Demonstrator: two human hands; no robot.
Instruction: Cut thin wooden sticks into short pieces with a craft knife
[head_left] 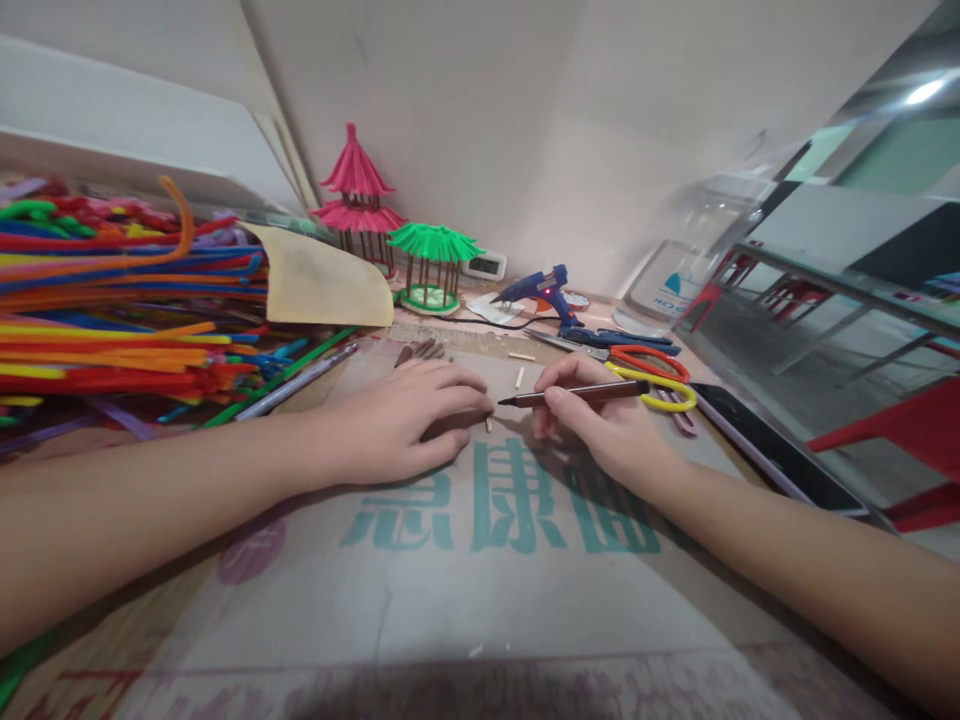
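Observation:
My right hand [592, 405] grips a brown marker pen [600, 392], its dark tip pointing left toward my left hand. Palm down on the sheet, my left hand [420, 415] has its thumb and fingers apart. A short pale stick piece [489, 424] lies right at its fingertips; whether a finger presses on it I cannot tell. Two more pieces, a pale stick [520, 378] and another pale stick [521, 357], rest just beyond the pen tip. Behind my left hand's knuckles sits a small bunch of brown sticks [420, 351].
Colourful pipe cleaners [127, 270] fill the left side. A red pagoda model [354, 190] and green-roofed pavilion [433, 265] stand at the back. A blue glue gun [544, 290], scissors [652, 365], a phone [772, 450] and a clear plastic jug [664, 285] line the right.

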